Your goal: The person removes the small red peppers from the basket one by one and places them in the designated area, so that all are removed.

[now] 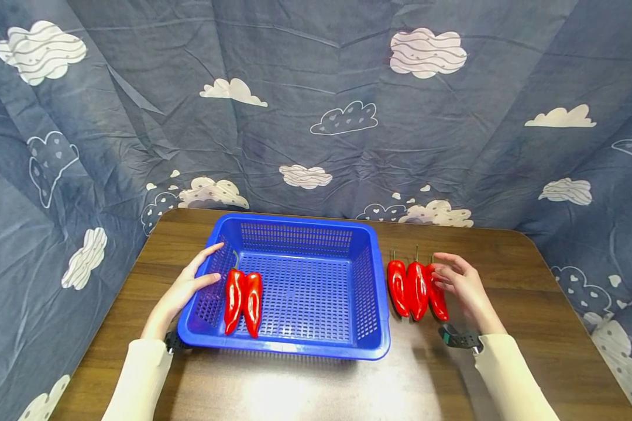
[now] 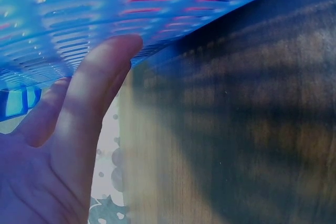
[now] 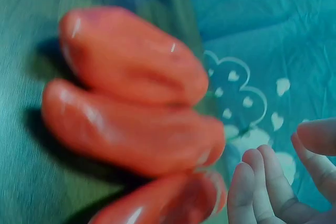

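Two red peppers (image 1: 243,301) lie side by side at the left end of a blue plastic basket (image 1: 279,348). My left hand (image 1: 181,287) holds the basket's left rim, thumb and a finger reaching over it; in the left wrist view, other fingers (image 2: 86,93) lie against the outer slotted wall. Three more red peppers with green stems lie on the table right of the basket: a left one (image 1: 397,286), a middle one (image 1: 416,289) and a right one (image 1: 438,301). Over the right pepper's stem end hovers my right hand (image 1: 463,283), fingers loosely bent around nothing.
Everything stands on a brown wooden table (image 1: 511,304) with rounded back corners. A dark blue-grey cloth (image 1: 305,140) with white clouds hangs behind and at both sides. Dark straps with small devices (image 1: 458,337) sit on the wrists.
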A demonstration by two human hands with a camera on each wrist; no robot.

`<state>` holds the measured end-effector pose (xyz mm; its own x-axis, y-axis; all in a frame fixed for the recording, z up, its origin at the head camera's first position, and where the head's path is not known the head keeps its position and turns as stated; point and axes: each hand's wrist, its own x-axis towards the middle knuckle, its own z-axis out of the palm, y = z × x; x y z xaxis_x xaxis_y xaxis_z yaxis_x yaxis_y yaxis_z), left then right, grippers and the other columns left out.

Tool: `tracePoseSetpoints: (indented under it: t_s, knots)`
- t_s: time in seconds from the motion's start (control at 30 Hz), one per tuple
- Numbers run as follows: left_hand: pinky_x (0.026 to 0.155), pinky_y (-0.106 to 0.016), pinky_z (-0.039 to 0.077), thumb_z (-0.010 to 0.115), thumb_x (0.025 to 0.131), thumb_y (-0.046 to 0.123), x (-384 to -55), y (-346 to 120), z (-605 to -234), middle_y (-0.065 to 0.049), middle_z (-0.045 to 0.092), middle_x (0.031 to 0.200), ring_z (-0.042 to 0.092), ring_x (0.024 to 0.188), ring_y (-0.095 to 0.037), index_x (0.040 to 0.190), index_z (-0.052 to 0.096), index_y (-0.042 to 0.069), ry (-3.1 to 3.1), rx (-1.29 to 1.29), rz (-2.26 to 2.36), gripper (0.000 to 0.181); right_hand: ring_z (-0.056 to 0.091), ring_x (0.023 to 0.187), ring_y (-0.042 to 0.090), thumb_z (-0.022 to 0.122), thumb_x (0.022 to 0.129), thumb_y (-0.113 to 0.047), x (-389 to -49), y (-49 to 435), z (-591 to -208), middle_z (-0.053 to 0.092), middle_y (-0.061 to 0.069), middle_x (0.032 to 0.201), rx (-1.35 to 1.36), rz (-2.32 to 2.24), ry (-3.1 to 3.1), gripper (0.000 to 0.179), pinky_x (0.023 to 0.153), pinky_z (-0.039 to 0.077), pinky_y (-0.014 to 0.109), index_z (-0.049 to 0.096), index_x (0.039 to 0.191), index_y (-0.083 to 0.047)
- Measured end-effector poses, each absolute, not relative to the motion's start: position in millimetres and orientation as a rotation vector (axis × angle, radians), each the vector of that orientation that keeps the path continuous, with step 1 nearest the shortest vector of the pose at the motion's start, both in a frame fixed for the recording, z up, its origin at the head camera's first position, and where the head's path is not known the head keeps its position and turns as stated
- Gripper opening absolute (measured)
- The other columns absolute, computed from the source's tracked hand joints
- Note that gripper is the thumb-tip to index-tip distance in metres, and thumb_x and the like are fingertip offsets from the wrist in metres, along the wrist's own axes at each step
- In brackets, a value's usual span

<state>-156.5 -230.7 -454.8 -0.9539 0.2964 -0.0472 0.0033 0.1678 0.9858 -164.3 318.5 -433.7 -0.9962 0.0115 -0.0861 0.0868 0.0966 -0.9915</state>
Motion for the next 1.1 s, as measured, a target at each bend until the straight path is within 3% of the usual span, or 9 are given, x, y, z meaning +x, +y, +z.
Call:
tracePoseSetpoints:
  t_s: [0.1, 0.27, 0.4, 0.53, 0.7, 0.83, 1.1]
  knots:
    - [0.093, -0.039, 0.041, 0.051, 0.096, 0.009, -156.4, -231.2, -454.6, -0.023, 0.024, 0.151, 0.035, 0.129, -0.043, 0.151, 0.025, 0.013, 2.208, 0.290, 1.868, 0.061, 0.064, 0.084, 0.007, 0.050, 0.098, -0.005, -165.0, 310.1, -427.9, 0.065, -0.012, 0.091, 0.076, -2.031, 2.307, 0.021, 0.073, 0.053, 0.022, 0.056, 0.118, -0.005]
    - [0.091, -0.033, 0.042, 0.051, 0.096, 0.007, -156.7, -230.9, -455.6, -0.024, 0.025, 0.150, 0.035, 0.128, -0.043, 0.151, 0.025, 0.012, 2.205, 0.309, 1.879, 0.061, 0.064, 0.087, 0.009, 0.048, 0.098, -0.005, -165.8, 294.9, -417.2, 0.064, -0.011, 0.094, 0.030, -1.973, 2.317, 0.034, 0.076, 0.052, 0.024, 0.044, 0.128, 0.011]
    - [0.092, -0.030, 0.041, 0.051, 0.095, 0.005, -157.2, -230.5, -456.3, -0.023, 0.025, 0.150, 0.034, 0.129, -0.042, 0.151, 0.025, 0.012, 2.203, 0.319, 1.886, 0.062, 0.063, 0.088, 0.010, 0.046, 0.099, -0.006, -167.2, 280.2, -409.5, 0.063, -0.010, 0.096, -0.016, -1.910, 2.349, 0.039, 0.077, 0.052, 0.024, 0.039, 0.131, 0.014]
    - [0.092, -0.036, 0.042, 0.051, 0.095, 0.004, -156.7, -230.8, -455.9, -0.024, 0.025, 0.150, 0.034, 0.129, -0.043, 0.151, 0.025, 0.013, 2.195, 0.310, 1.888, 0.062, 0.064, 0.089, 0.011, 0.046, 0.099, -0.008, -168.6, 263.9, -402.8, 0.062, -0.007, 0.100, -0.082, -1.888, 2.337, 0.039, 0.078, 0.052, 0.025, 0.040, 0.132, 0.014]
    - [0.092, -0.047, 0.042, 0.050, 0.094, 0.003, -156.3, -231.9, -456.7, -0.025, 0.023, 0.150, 0.033, 0.128, -0.046, 0.151, 0.024, 0.013, 2.163, 0.301, 1.906, 0.063, 0.065, 0.091, 0.015, 0.045, 0.099, -0.005, -170.0, 241.3, -395.0, 0.062, 0.014, 0.111, -0.187, -1.894, 2.297, 0.037, 0.079, 0.053, 0.030, 0.042, 0.130, 0.014]
    - [0.091, -0.048, 0.043, 0.050, 0.094, 0.002, -156.9, -232.8, -458.3, -0.026, 0.022, 0.150, 0.033, 0.128, -0.046, 0.151, 0.024, 0.013, 2.157, 0.306, 1.912, 0.064, 0.065, 0.090, 0.020, 0.047, 0.097, -0.003, -172.7, 221.2, -390.4, 0.057, 0.031, 0.116, -0.234, -1.914, 2.248, 0.035, 0.078, 0.053, 0.032, 0.045, 0.128, 0.014]
    - [0.088, -0.048, 0.046, 0.051, 0.093, 0.004, -157.9, -233.8, -459.4, -0.024, 0.021, 0.151, 0.034, 0.127, -0.047, 0.151, 0.024, 0.018, 2.141, 0.281, 1.907, 0.065, 0.064, 0.087, 0.017, 0.050, 0.094, -0.002, -174.4, 186.2, -385.6, 0.062, 0.016, 0.109, -0.302, -1.878, 2.212, 0.034, 0.076, 0.053, 0.032, 0.049, 0.125, 0.012]
